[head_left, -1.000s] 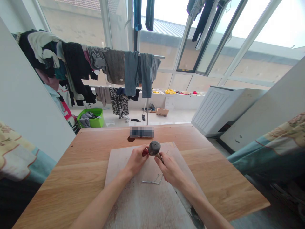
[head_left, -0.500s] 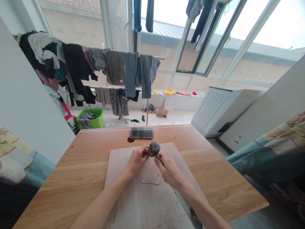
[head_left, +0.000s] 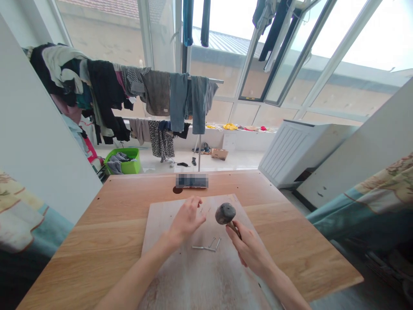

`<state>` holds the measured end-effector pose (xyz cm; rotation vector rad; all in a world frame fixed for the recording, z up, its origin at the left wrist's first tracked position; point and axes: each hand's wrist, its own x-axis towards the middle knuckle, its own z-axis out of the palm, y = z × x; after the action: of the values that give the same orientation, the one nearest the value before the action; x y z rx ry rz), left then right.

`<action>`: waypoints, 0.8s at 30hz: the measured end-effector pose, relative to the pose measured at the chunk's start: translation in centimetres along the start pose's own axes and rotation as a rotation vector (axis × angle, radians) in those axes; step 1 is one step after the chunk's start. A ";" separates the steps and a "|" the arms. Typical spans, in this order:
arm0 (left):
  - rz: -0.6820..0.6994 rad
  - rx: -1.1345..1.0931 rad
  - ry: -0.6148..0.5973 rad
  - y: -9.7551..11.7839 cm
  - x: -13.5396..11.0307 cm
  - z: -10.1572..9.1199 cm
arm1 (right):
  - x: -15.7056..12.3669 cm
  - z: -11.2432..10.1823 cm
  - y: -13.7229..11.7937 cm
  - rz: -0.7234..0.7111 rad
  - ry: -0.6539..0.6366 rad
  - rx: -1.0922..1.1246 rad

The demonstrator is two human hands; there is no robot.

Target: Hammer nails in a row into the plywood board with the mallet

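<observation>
A pale wooden board [head_left: 180, 275] lies on the wooden table [head_left: 106, 224]. My right hand [head_left: 250, 249] is closed round the handle of a hammer [head_left: 226, 214], whose dark round head points up over the board's far right part. My left hand [head_left: 187, 219] rests on the board left of the hammer with its fingers loosely spread and nothing in them. A few loose nails [head_left: 208, 246] lie on the board between my hands. Small nails [head_left: 204, 210] stand near my left fingertips.
A small flat object [head_left: 192, 181] lies at the table's far edge by a dark round hole [head_left: 177, 190]. Beyond stand a clothes rack [head_left: 135, 94] full of garments, a green basket [head_left: 124, 160] and a white radiator cover [head_left: 300, 146]. White panels flank both sides.
My right hand has moved the hammer to the right, away from my left hand. My left hand has opened its fingers, and the red thing seen by them earlier no longer shows.
</observation>
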<state>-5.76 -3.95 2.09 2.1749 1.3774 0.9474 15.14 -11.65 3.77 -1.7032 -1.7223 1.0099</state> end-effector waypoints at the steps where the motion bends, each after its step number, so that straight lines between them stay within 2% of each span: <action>1: 0.031 0.064 -0.018 0.8 -0.2 -0.3 | -0.4 -0.1 0.6 0.006 0.001 -0.003; 3: 0.096 0.167 -0.129 2.6 -0.8 -0.6 | -0.8 -0.2 1.6 0.017 0.008 -0.008; 6: 0.207 0.340 -0.349 4.9 -2.1 0.1 | -1.1 0.0 2.2 0.037 0.031 -0.019; 10: 0.296 0.534 -0.487 6.4 -3.4 1.5 | -1.2 0.1 2.0 0.045 0.055 -0.036; 13: 0.337 0.576 -0.509 6.9 -3.6 1.8 | -1.2 0.1 1.8 0.040 0.071 -0.042; 17: 0.399 0.596 -0.466 7.1 -3.6 1.7 | -1.3 0.1 1.7 0.029 0.091 -0.047; 19: 0.421 0.600 -0.501 6.8 -3.4 1.4 | -1.3 0.1 1.7 0.027 0.096 -0.052; 22: 0.356 0.500 -0.518 5.5 -2.7 0.2 | -1.4 0.0 1.6 0.028 0.093 -0.063; 24: 0.261 0.366 -0.436 4.0 -1.8 -1.2 | -1.4 -0.1 1.6 0.029 0.089 -0.069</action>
<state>-4.57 -7.34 4.89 2.6764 1.1368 0.2710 16.27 -13.13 2.79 -1.7936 -1.6977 0.8825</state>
